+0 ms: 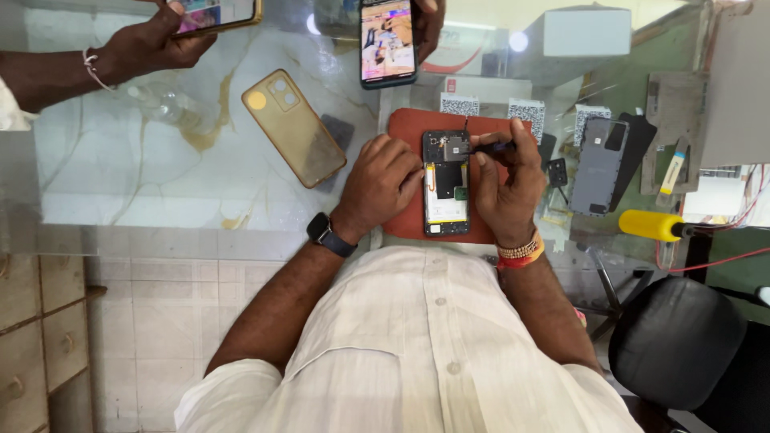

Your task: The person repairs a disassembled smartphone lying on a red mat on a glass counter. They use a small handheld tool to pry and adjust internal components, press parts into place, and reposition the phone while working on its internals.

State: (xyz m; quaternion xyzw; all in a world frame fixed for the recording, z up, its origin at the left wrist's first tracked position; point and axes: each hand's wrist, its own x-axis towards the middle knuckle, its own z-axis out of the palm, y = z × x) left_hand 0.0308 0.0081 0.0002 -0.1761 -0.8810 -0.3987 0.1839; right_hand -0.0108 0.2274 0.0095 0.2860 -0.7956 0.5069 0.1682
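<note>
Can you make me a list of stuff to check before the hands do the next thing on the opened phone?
1. Opened phone lies flat on the red mat: ok.
2. Left hand steadies the phone's side: ok.
3. Right hand grips the dark thin tool: ok.
4. Tool tip sits on the right part near the phone's top: cannot tell, too small.
5. Grey back cover lies apart from the work, to the right: ok.
6. Other people's hands, holding phones at the far edge, stay away from the mat: ok.
</note>
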